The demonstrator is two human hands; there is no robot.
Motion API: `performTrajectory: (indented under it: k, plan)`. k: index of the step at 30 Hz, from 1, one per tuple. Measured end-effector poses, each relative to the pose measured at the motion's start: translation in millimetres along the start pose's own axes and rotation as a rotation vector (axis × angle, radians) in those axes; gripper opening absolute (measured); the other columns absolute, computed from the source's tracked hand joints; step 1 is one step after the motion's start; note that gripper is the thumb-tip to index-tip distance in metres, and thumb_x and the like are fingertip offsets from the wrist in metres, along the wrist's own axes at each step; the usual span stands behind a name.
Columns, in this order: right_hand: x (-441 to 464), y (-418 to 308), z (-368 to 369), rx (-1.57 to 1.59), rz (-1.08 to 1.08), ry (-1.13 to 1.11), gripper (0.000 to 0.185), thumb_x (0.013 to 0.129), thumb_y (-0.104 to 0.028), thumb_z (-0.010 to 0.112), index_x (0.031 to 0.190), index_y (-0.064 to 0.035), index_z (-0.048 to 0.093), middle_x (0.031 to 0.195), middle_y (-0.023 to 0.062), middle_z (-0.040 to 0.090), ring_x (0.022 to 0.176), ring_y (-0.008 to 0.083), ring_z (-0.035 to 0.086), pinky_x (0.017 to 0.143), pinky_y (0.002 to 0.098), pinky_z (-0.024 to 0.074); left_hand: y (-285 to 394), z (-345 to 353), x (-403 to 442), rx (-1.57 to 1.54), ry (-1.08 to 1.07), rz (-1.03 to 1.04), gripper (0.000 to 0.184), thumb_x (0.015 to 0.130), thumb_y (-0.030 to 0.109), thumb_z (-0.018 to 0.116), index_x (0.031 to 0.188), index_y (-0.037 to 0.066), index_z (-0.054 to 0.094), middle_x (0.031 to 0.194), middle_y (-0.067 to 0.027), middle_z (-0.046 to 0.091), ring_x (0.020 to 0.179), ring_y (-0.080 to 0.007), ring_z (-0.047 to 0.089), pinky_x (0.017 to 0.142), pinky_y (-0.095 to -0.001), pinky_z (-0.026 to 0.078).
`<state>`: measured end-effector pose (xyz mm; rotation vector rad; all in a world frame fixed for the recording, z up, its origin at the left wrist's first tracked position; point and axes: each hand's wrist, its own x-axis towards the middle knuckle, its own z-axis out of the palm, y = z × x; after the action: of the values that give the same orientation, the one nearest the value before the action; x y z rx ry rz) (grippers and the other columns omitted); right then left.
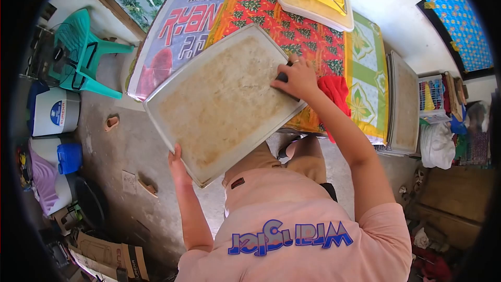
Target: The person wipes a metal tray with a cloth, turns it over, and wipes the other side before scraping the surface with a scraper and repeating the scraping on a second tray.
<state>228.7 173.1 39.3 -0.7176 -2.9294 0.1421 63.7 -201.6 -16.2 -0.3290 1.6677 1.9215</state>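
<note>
Pink shirt (297, 206); left hand (179, 167) grips tray (222, 99), right hand (299, 79) (palm-down) clasps dark tool (282, 77).

- "HAPPY" in dark capitals on the printed sheet (175, 1), above red lettering that seems to read "RYAN"
- "Wrangler", upside down, across the person's pink shirt (308, 269)
- "EUREKA" on the white appliance (72, 108)'s label
- "EUREKA" on the cardboard box (107, 253)

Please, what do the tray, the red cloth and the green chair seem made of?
Tray: probably metal, dull and stained, with a thin raised rim and greyish sheen.
Red cloth: fabric, matte, by its soft folds; fibre unclear.
Green chair: likely moulded plastic, smooth, evenly coloured through back and legs.
</note>
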Motion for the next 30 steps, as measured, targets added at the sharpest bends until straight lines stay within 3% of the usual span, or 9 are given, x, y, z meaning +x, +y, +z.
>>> performTrajectory:
  k: [2,8,11,15,19,30]
  plan:
    - [-3.9,-4.0,6.4,-0.015,-0.102,0.079,0.039,0.073,-0.057,0.071,0.091,-0.0223,0.070,0.108,0.0109,0.055,0.104,0.0305,0.054,0.087,0.0435,0.0385,2.1,1.9,-0.6,-0.005,0.007,-0.008,0.053,0.097,0.025,0.059,0.137,-0.005,0.043,0.128,-0.0157,0.056,0.113,-0.0260,0.059,0.093,-0.0378,0.050]
    - [21.1,-15.2,15.5,0.075,0.094,0.164,0.037,0.070,-0.051,0.075,0.090,-0.0202,0.071,0.105,0.0118,0.056,0.107,0.0292,0.052,0.087,0.0435,0.0376,-0.7,6.0,-4.5,-0.012,0.025,-0.006,0.053,0.096,0.026,0.060,0.136,-0.005,0.044,0.126,-0.0152,0.058,0.109,-0.0258,0.061,0.091,-0.0381,0.051]
    - [25.0,-43.2,18.0,0.092,-0.017,0.092,0.037,0.070,-0.051,0.075,0.091,-0.0204,0.070,0.105,0.0114,0.056,0.106,0.0284,0.052,0.085,0.0427,0.0381,2.2,8.0,-5.5,0.002,0.019,-0.024,0.053,0.096,0.027,0.060,0.136,-0.004,0.044,0.127,-0.0141,0.057,0.112,-0.0250,0.059,0.093,-0.0370,0.050]
    - [36.0,-32.7,15.4,0.032,0.021,0.176,0.036,0.071,-0.051,0.075,0.091,-0.0213,0.070,0.104,0.0099,0.055,0.103,0.0270,0.052,0.084,0.0422,0.0382,3.3,8.4,-6.8,0.023,0.044,-0.029,0.053,0.096,0.027,0.060,0.136,-0.005,0.045,0.125,-0.0143,0.058,0.110,-0.0259,0.060,0.091,-0.0380,0.050]
    - [29.7,-36.5,9.6,0.015,-0.029,0.074,0.033,0.073,-0.052,0.073,0.087,-0.0223,0.069,0.103,0.0072,0.054,0.102,0.0262,0.053,0.083,0.0413,0.0373,-0.3,6.3,-3.9,0.002,0.006,-0.028,0.054,0.096,0.028,0.061,0.137,-0.003,0.043,0.128,-0.0132,0.056,0.114,-0.0246,0.058,0.094,-0.0368,0.049]
    - [27.4,-38.3,9.5,0.024,-0.049,0.104,0.036,0.071,-0.049,0.075,0.090,-0.0196,0.069,0.107,0.0103,0.055,0.103,0.0274,0.052,0.084,0.0430,0.0372,-0.3,7.1,-3.7,-0.028,-0.011,-0.020,0.059,0.094,0.028,0.063,0.139,-0.003,0.040,0.131,-0.0143,0.055,0.116,-0.0257,0.057,0.096,-0.0374,0.048]
